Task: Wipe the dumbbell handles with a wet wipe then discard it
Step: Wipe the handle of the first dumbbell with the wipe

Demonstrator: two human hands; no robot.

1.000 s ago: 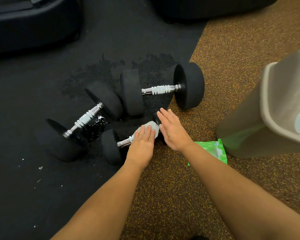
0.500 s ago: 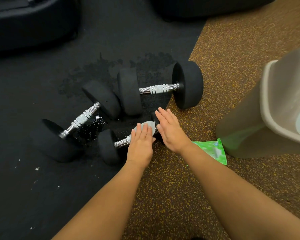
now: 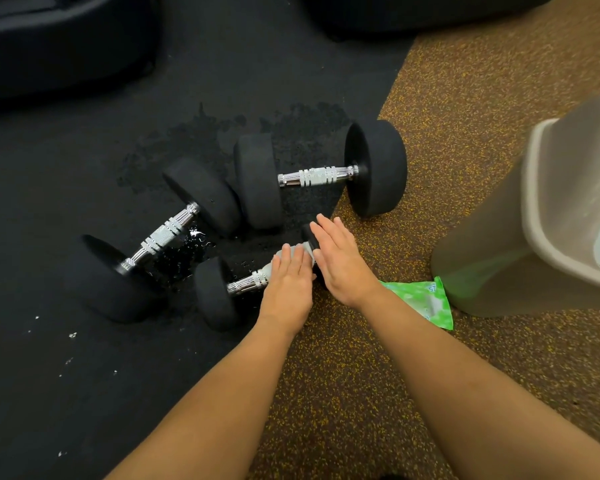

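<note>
from the head camera, looking down: my left hand [image 3: 289,285] lies palm-down over the chrome handle [image 3: 248,281] of the nearest dumbbell [image 3: 215,293], fingers together and pressed flat onto the wet wipe [image 3: 294,252], which shows as a pale grey edge beyond my fingertips. the wipe is trapped between my palm and the bar, near the bar's right end. my right hand [image 3: 340,259] is flat and spread open, fingers straight, its palm against the dumbbell's right-hand weight [image 3: 309,237] (mostly hidden under it), gripping nothing.

two bigger dumbbells lie further from me: the left dumbbell [image 3: 167,233] runs diagonally, and the far dumbbell [image 3: 321,175] lies almost level, its right weight sitting on the speckled brown floor [image 3: 361,393]. the rest sits on black matting [image 3: 66,358], which looks wet and darker around the dumbbells. a green wipe packet [image 3: 426,301] lies on the brown floor just right of my right wrist, touching the base of a beige bin [image 3: 492,244].
</note>
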